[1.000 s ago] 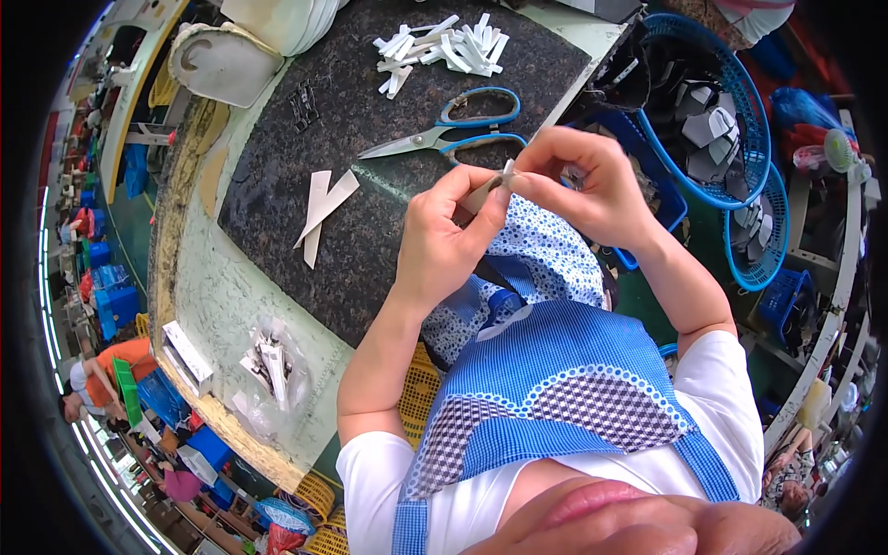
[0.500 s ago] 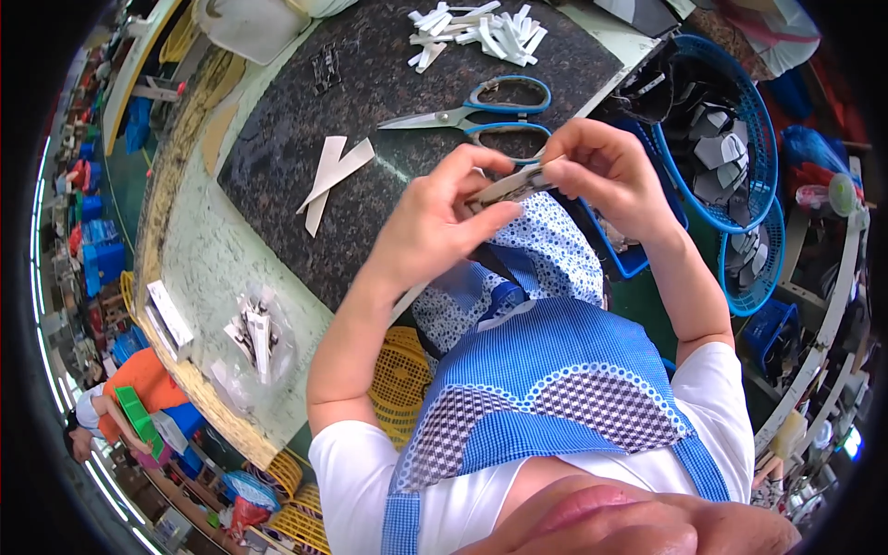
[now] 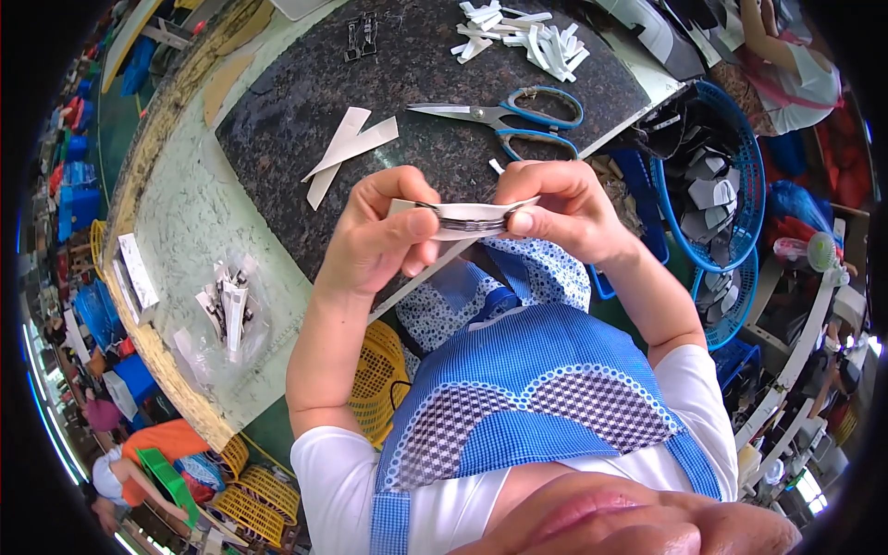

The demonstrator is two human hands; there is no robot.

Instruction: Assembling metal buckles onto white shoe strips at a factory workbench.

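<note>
Head view: both hands are raised together just above the near edge of the worktop (image 3: pixel 277 139), pinched on the two ends of one pale strip (image 3: pixel 467 215). The left hand (image 3: pixel 379 236) clamps its left end between thumb and curled fingers; the right hand (image 3: pixel 560 208) clamps the right end the same way. A thin dark ring or loop appears to sit along the strip's middle, though it is too small to tell exactly. Holding both ends close to the chest likely keeps the strip taut and near enough to line the parts up by eye.

On the dark stone beyond the hands lie blue-handled scissors (image 3: pixel 513 116), blades pointing left, within easy reach of the right hand. Two cut strips (image 3: pixel 347 148) lie crossed to the left of them, and a heap of white pieces (image 3: pixel 523 37) sits at the far edge. A clear bag of small metal parts (image 3: pixel 227 305) rests on the lighter slab to the left. A blue basket (image 3: pixel 740 157) of grey pieces stands to the right, off the worktop.
</note>
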